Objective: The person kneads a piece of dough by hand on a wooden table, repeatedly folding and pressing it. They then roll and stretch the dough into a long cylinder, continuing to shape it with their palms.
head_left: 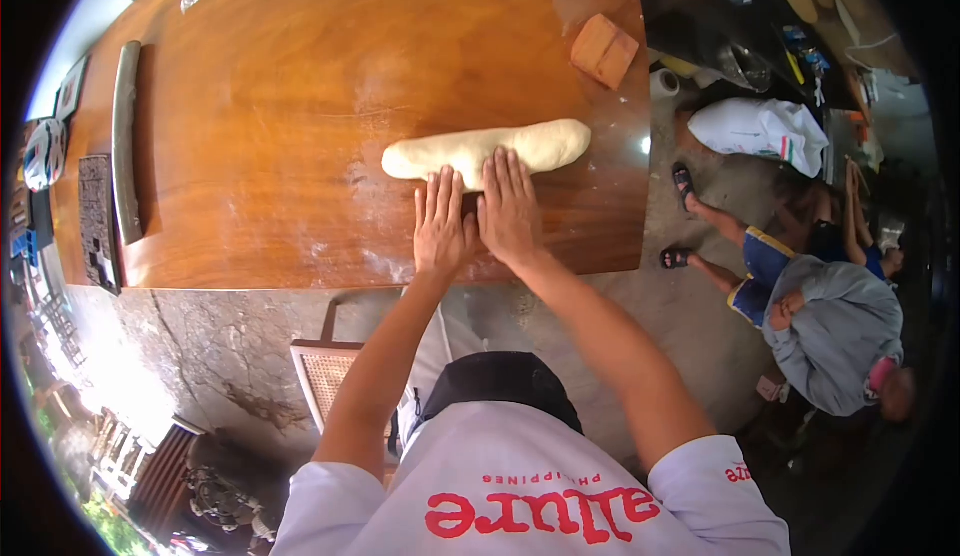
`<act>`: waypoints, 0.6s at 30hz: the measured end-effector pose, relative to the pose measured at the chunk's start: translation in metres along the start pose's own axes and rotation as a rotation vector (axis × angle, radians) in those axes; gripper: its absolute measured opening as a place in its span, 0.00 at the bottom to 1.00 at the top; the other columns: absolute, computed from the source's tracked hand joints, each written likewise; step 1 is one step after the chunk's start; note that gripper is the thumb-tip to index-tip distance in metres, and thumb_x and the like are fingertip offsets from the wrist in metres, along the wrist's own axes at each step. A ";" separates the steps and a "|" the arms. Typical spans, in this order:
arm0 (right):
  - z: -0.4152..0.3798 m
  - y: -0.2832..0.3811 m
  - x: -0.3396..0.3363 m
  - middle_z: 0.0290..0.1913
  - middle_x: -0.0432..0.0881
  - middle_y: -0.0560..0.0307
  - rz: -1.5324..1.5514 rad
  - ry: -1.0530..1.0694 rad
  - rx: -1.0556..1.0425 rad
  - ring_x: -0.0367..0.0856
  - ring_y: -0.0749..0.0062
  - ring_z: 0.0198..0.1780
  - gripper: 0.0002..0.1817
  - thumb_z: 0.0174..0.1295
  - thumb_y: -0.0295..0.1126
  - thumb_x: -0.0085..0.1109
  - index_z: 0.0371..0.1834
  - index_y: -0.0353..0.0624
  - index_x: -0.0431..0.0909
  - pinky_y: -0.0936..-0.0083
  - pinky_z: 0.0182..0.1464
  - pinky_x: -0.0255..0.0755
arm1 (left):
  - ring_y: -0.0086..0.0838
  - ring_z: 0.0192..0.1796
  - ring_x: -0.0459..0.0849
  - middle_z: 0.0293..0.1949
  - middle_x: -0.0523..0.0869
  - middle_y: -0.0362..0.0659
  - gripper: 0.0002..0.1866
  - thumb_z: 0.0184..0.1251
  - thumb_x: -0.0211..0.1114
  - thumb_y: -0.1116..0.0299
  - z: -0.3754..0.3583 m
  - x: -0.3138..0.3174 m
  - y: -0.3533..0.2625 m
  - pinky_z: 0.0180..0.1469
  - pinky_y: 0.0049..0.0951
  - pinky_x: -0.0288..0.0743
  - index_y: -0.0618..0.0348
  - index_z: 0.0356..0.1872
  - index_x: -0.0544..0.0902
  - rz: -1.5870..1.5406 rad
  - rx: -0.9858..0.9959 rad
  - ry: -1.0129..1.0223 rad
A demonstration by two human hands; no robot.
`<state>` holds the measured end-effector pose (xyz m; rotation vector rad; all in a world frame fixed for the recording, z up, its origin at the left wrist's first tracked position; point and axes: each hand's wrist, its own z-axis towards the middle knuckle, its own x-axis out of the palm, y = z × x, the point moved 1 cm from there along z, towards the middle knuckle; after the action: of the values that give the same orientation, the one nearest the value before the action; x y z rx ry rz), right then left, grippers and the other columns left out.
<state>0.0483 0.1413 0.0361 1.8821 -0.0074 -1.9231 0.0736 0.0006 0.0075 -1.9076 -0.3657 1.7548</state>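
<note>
A long roll of pale dough (430,158) lies across the wooden table (270,136), thicker at its right end. My left hand (442,224) rests flat with its fingertips on the near edge of the dough, left of the middle. Close beside it, my right hand (512,211) lies palm down, its stretched fingers on top of the dough. Both hands hold nothing. Faint flour marks show on the table around them.
A reddish block (604,51) sits at the table's back right. Along the left edge lie a long roller (126,141) and a dark patterned piece (98,221). A chair (325,376) stands near my left arm. Seated at right is a person (835,321) near a white sack (760,131).
</note>
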 end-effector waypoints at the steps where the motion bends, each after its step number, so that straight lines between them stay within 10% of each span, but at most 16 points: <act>1: -0.010 0.002 -0.003 0.79 0.58 0.32 0.013 0.049 -0.001 0.51 0.39 0.82 0.33 0.69 0.32 0.48 0.75 0.26 0.60 0.51 0.83 0.44 | 0.49 0.83 0.50 0.81 0.57 0.53 0.39 0.67 0.58 0.64 -0.010 -0.004 -0.001 0.83 0.50 0.41 0.63 0.79 0.57 -0.018 0.002 0.029; 3: -0.021 0.001 -0.014 0.79 0.57 0.32 0.014 0.098 -0.019 0.50 0.40 0.82 0.34 0.67 0.31 0.49 0.76 0.26 0.60 0.52 0.83 0.45 | 0.49 0.83 0.50 0.81 0.57 0.53 0.40 0.66 0.59 0.66 -0.019 -0.014 -0.003 0.83 0.50 0.40 0.62 0.80 0.57 -0.045 -0.004 0.039; 6: -0.017 0.002 -0.042 0.72 0.68 0.34 0.027 0.097 -0.069 0.65 0.45 0.75 0.25 0.65 0.29 0.52 0.64 0.27 0.72 0.55 0.75 0.62 | 0.52 0.73 0.71 0.74 0.70 0.56 0.29 0.65 0.62 0.70 -0.012 -0.053 -0.009 0.74 0.49 0.65 0.63 0.69 0.73 -0.024 0.116 -0.041; 8: -0.011 0.005 -0.069 0.54 0.82 0.42 0.351 -0.060 0.217 0.81 0.52 0.53 0.10 0.63 0.30 0.57 0.42 0.34 0.81 0.59 0.51 0.76 | 0.47 0.44 0.88 0.47 0.87 0.51 0.07 0.66 0.64 0.69 -0.010 -0.078 -0.008 0.44 0.46 0.82 0.62 0.38 0.84 -0.372 -0.219 0.070; 9: -0.006 0.005 -0.068 0.27 0.79 0.56 0.498 -0.106 0.408 0.76 0.64 0.27 0.11 0.62 0.31 0.58 0.24 0.38 0.75 0.63 0.30 0.69 | 0.35 0.20 0.80 0.23 0.82 0.43 0.16 0.69 0.61 0.67 -0.005 -0.071 0.000 0.23 0.40 0.70 0.59 0.19 0.76 -0.482 -0.186 -0.053; 12: 0.016 -0.016 -0.033 0.16 0.68 0.61 1.368 0.330 0.841 0.68 0.73 0.19 0.14 0.62 0.30 0.56 0.19 0.36 0.74 0.66 0.24 0.63 | 0.27 0.20 0.75 0.16 0.75 0.41 0.19 0.70 0.58 0.65 0.024 -0.053 0.016 0.23 0.32 0.66 0.61 0.17 0.74 -1.276 -0.670 0.312; 18: 0.085 -0.038 0.036 0.13 0.64 0.55 0.926 0.134 0.220 0.63 0.71 0.14 0.13 0.61 0.26 0.52 0.18 0.37 0.70 0.67 0.18 0.56 | 0.31 0.24 0.79 0.17 0.81 0.50 0.23 0.69 0.54 0.61 0.120 -0.012 0.012 0.31 0.38 0.74 0.70 0.19 0.80 -1.026 -0.661 0.132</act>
<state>-0.0437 0.1389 -0.0038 1.6715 -0.9092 -1.1797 -0.0474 0.0075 0.0079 -1.6633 -1.6715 0.8409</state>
